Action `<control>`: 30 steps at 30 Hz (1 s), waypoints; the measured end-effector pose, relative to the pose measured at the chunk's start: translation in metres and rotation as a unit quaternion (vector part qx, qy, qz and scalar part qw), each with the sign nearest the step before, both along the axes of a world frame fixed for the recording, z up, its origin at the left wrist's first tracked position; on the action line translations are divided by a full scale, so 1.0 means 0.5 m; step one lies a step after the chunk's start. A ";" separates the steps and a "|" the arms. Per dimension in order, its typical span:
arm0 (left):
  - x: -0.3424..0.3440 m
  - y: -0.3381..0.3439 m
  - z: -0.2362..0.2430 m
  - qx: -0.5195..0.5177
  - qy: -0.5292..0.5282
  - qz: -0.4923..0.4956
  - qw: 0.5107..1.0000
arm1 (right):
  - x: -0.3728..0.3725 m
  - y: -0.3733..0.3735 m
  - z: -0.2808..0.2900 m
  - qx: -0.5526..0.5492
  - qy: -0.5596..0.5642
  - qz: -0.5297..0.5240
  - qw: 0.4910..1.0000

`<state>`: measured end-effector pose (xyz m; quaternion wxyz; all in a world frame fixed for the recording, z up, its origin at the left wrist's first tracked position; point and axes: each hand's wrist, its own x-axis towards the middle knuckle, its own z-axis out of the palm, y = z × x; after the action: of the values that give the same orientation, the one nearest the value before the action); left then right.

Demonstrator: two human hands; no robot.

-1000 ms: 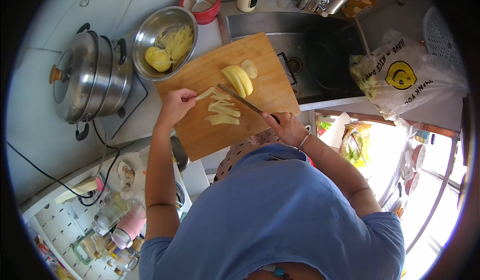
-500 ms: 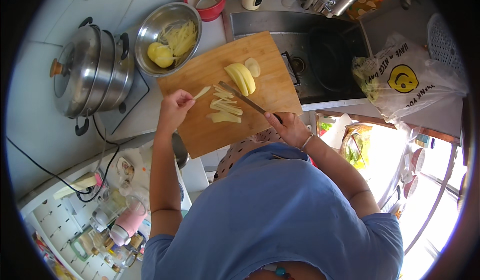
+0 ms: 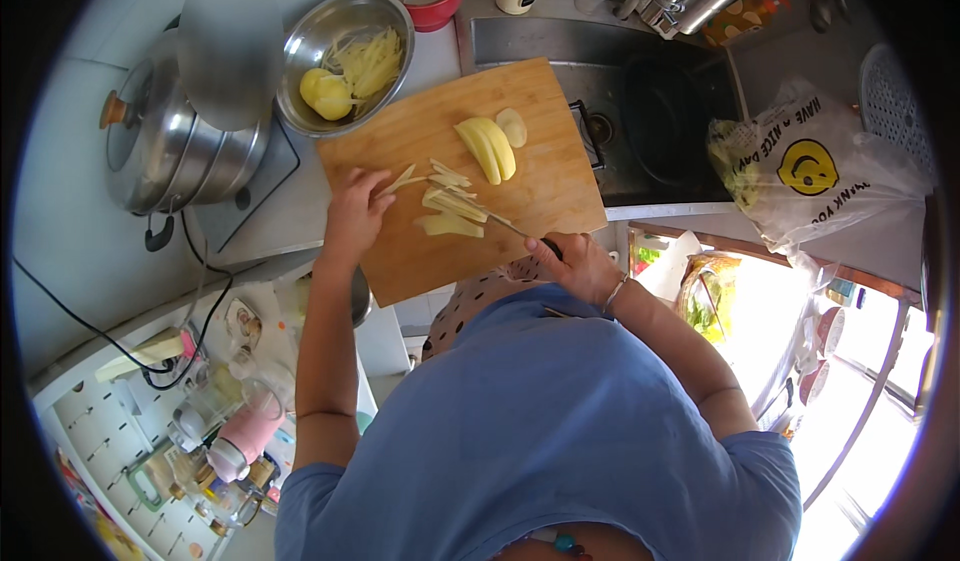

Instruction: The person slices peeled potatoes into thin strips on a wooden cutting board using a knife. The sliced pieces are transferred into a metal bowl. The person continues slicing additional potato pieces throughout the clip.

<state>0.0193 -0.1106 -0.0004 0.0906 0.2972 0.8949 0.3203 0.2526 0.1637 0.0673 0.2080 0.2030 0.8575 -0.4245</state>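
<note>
Wrapped firmly around the dark handle of a long steel-bladed knife [image 3: 510,226], the right hand [image 3: 582,266] holds the blade low over a light-brown wooden cutting board [image 3: 400,271], its front part reaching across a loose heap of thin, pale-yellow cut strips [image 3: 450,201]. On the heap's other side, the left hand [image 3: 356,211] is bent over the board's left part, its fingertips at a couple of separate pale strips [image 3: 402,178]; whether these are pinched or merely touched I cannot tell. As for progress, the cutting looks partly done. A round, shiny stainless-steel bowl [image 3: 308,51], just beyond the board's upper left corner, contains a tangle of fine yellow shreds [image 3: 368,61], which seem to be finished work, and the heap in the middle of the board is already in strips. Some remains whole or only sliced: a broad, flat pale piece [image 3: 447,225] lies at the near edge of the heap, a leaning stack of thick, curved yellow slices [image 3: 486,151] sits farther up the board with one pale oval slice [image 3: 511,127] just beside it, and a smooth, rounded yellow peeled vegetable [image 3: 326,93], probably potato, rests uncut in the bowl against the shreds. By that reckoning, a fair share is left uncut.
</note>
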 end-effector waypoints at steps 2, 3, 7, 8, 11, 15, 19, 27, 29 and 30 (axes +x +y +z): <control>0.046 0.026 0.027 0.048 0.127 0.025 0.990 | 0.012 -0.004 -0.006 -0.003 0.012 0.005 1.000; 0.069 0.022 0.021 0.053 0.152 -0.005 0.987 | 0.019 -0.006 -0.017 0.000 0.020 0.011 1.000; 0.183 0.016 -0.050 0.098 0.162 -0.042 0.981 | 0.025 -0.014 -0.038 0.018 0.021 0.037 0.999; 0.202 0.022 -0.061 0.116 0.143 -0.031 0.982 | 0.023 -0.016 -0.034 0.023 0.014 0.042 0.999; 0.220 0.035 -0.069 0.113 0.155 -0.020 0.981 | 0.020 -0.020 -0.021 0.034 -0.004 0.050 0.998; 0.223 0.037 -0.082 0.126 0.169 -0.038 0.977 | 0.011 -0.019 -0.013 0.032 -0.023 0.064 0.997; 0.219 0.036 -0.090 0.138 0.177 -0.052 0.973 | 0.005 -0.023 0.008 0.022 -0.010 0.032 0.999; 0.234 0.052 -0.099 0.152 0.193 -0.028 0.969 | -0.002 -0.030 0.004 0.058 0.007 0.076 0.995; 0.233 0.053 -0.106 0.149 0.207 -0.025 0.967 | -0.011 -0.041 0.004 0.068 0.040 0.090 0.993; 0.233 0.054 -0.105 0.149 0.209 -0.023 0.966 | -0.019 -0.047 0.002 0.064 0.053 0.095 0.992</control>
<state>0.1359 -0.0834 -0.0530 -0.1365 0.3878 0.8293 0.3785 0.2433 0.1403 0.0685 0.1881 0.1113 0.9082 -0.3569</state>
